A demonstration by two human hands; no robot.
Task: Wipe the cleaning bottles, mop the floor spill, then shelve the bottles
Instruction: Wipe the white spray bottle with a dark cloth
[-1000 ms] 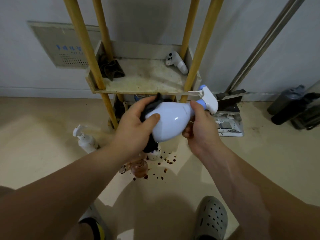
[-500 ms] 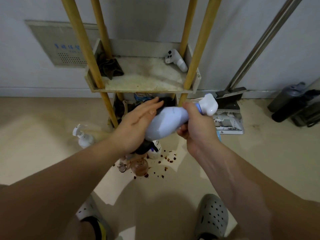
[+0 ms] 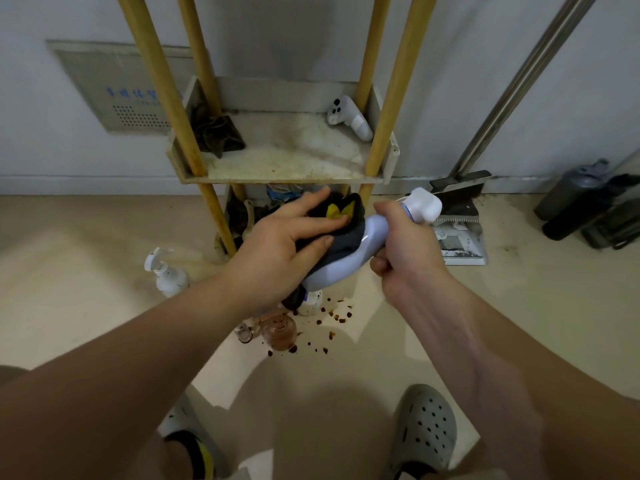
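My right hand (image 3: 405, 251) grips the neck of a pale blue spray bottle (image 3: 349, 261) with a white trigger head (image 3: 424, 204), held tilted in front of the shelf. My left hand (image 3: 280, 251) presses a dark cloth (image 3: 343, 216) with a yellow patch against the bottle's upper body. On the floor below lie a brown spill (image 3: 329, 322) of drops, a clear amber bottle (image 3: 278, 332) and a small white bottle (image 3: 311, 303), partly hidden. Another white spray bottle (image 3: 166, 273) stands on the floor at the left.
A wooden-post shelf (image 3: 287, 164) stands against the wall, holding a dark rag (image 3: 216, 133) and a white controller (image 3: 348, 117). A dustpan (image 3: 457, 220) with a metal handle leans at the right. Dark containers (image 3: 585, 202) sit far right. My two shoes (image 3: 426, 427) show below.
My left hand slid the cloth from the bottle's base up toward its neck. The bottle tilted and turned, so its trigger head now points up and away.
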